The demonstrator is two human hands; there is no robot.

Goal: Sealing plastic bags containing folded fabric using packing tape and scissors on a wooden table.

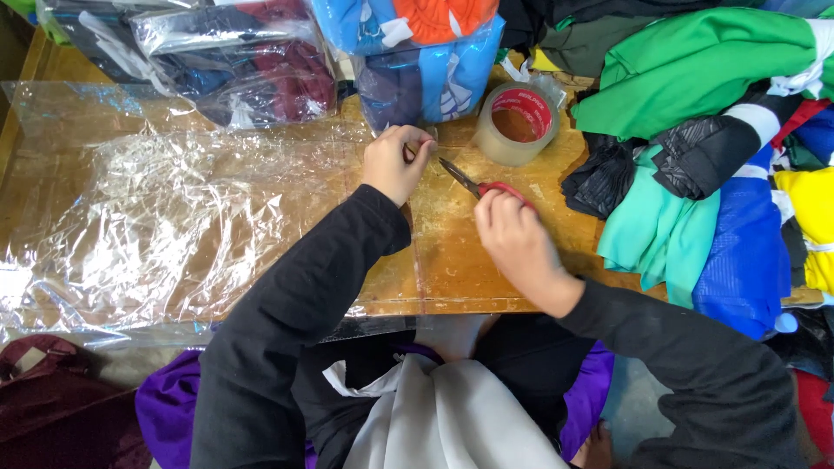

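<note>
Wooden table (452, 260) | left hand (395, 161) pinches clear plastic sheet (174, 217) | right hand (517, 239) clamps red scissors (473, 185), blades beside pinch | keep sheet taut

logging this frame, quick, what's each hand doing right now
left hand: closed, pinching something small, cannot tell what
right hand: closed on the red-handled scissors

- Bare tabletop (452, 260) lies open between the hands.
- Tape roll (514, 123) and bagged clothes (426, 78) block the far edge.
- Clothes pile (712, 174) walls the right; plastic sheet (148, 217) covers the left.
</note>
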